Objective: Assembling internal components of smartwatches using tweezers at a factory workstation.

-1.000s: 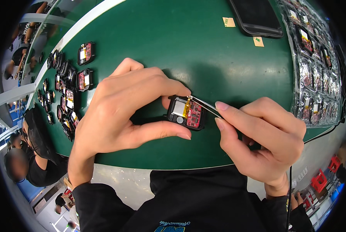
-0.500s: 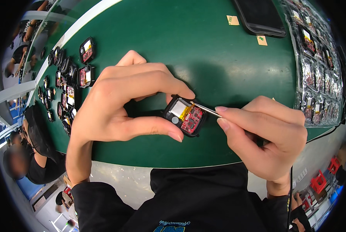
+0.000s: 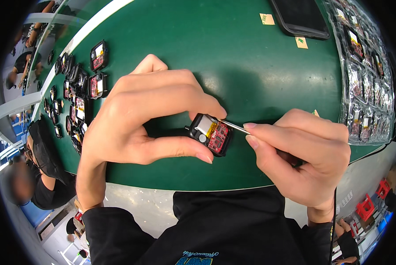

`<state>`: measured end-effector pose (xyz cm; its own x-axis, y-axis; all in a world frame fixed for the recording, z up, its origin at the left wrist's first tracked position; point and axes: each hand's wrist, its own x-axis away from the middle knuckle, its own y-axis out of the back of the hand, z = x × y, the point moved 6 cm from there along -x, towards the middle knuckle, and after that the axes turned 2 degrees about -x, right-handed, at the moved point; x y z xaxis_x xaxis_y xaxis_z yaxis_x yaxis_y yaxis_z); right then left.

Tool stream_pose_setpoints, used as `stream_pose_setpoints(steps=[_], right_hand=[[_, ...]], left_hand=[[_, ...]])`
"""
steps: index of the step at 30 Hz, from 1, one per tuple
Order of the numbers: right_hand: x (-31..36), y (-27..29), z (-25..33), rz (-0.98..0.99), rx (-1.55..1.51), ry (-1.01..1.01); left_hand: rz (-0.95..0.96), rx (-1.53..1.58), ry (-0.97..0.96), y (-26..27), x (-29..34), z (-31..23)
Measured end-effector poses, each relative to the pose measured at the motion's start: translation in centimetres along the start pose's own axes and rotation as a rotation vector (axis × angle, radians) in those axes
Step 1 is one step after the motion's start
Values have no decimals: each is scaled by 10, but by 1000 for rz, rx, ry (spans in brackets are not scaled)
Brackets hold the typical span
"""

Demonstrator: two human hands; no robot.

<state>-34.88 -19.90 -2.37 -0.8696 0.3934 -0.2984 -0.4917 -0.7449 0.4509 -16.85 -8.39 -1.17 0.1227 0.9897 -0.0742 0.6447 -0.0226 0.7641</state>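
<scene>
Between the thumb and forefinger of my left hand (image 3: 149, 115) sits a small black device housing (image 3: 225, 149), held above the table. Inside it are a red circuit board (image 3: 218, 137), a silver battery cell (image 3: 204, 124) with yellow tape, and a round grey disc (image 3: 202, 138). My right hand (image 3: 304, 154) pinches a thin metal tool (image 3: 236, 126), perhaps tweezers. Its tip touches or hovers at the housing's upper right edge, near the left fingertip; I cannot tell which.
Several similar open housings (image 3: 98, 85) lie grouped at the left of the green table (image 3: 260, 79). A black phone-like device (image 3: 302, 17) and small paper tags (image 3: 267, 19) are at the far right. Clear plastic trays (image 3: 366, 88) holding parts line the right edge. Another person (image 3: 47, 185) sits at left.
The housing has tilted slightly in my left hand and shifted a little down. The tool's tip has moved slightly right and down, toward the housing's edge.
</scene>
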Motion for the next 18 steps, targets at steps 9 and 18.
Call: stream_pose_setpoints(steps=[9,18], right_hand=[[2,1,0,4,-5,-49],[2,-2,3,-2,-2,0]], left_hand=[[11,-41,-26,0,1,-2],[6,-50,-43,-1,1,-3]])
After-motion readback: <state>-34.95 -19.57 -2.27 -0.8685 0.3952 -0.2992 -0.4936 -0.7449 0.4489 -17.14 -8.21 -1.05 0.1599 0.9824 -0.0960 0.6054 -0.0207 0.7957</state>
